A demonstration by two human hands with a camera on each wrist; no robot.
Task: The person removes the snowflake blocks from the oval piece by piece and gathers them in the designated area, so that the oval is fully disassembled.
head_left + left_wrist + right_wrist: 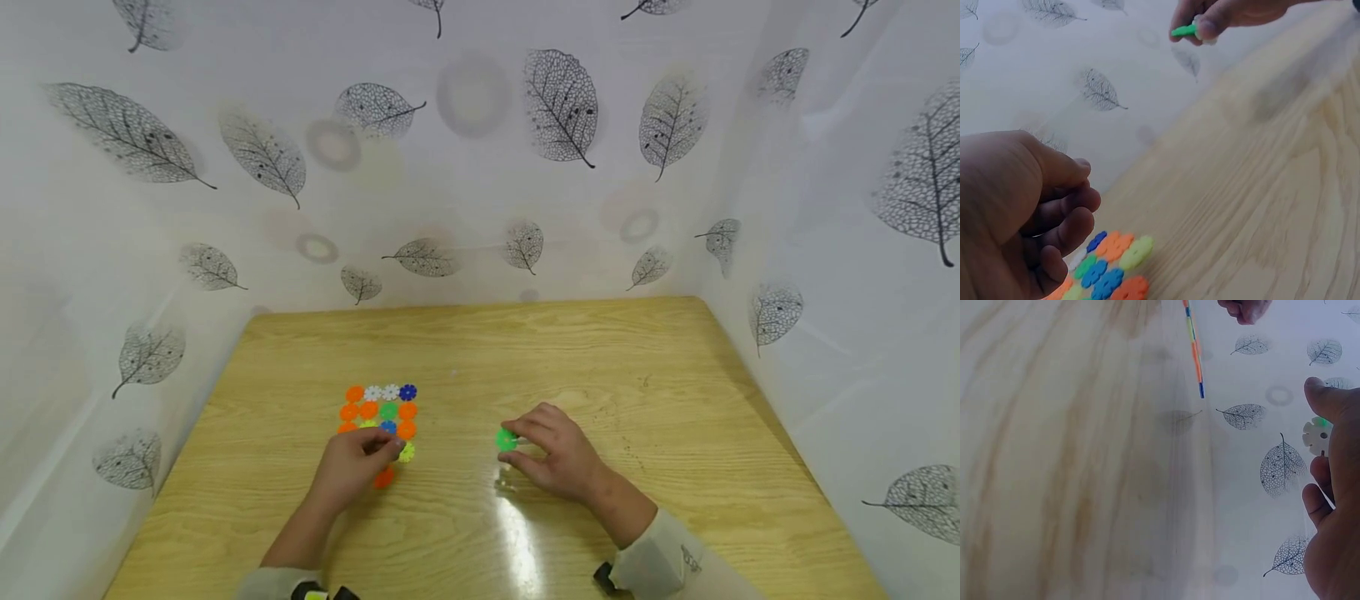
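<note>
Over the table, my right hand (558, 450) pinches a green flower-shaped plastic disc (506, 440) between thumb and fingers. A white notched disc (1316, 435) shows in the same grip in the right wrist view, with green at its edge. My left hand (352, 471) is above a block of coloured flower discs (368, 410) on the table's left side. Its thumb and forefinger tips meet, the other fingers curl in, and no disc shows between them. This hand hides part of the block, which has orange, white, green, blue and yellow discs in rows.
The wooden table (480, 350) is bounded at the back and both sides by pale leaf-printed sheeting (465, 192). An orange disc (385, 477) lies at the block's near end, beside the left wrist. Light glares off the tabletop between the arms.
</note>
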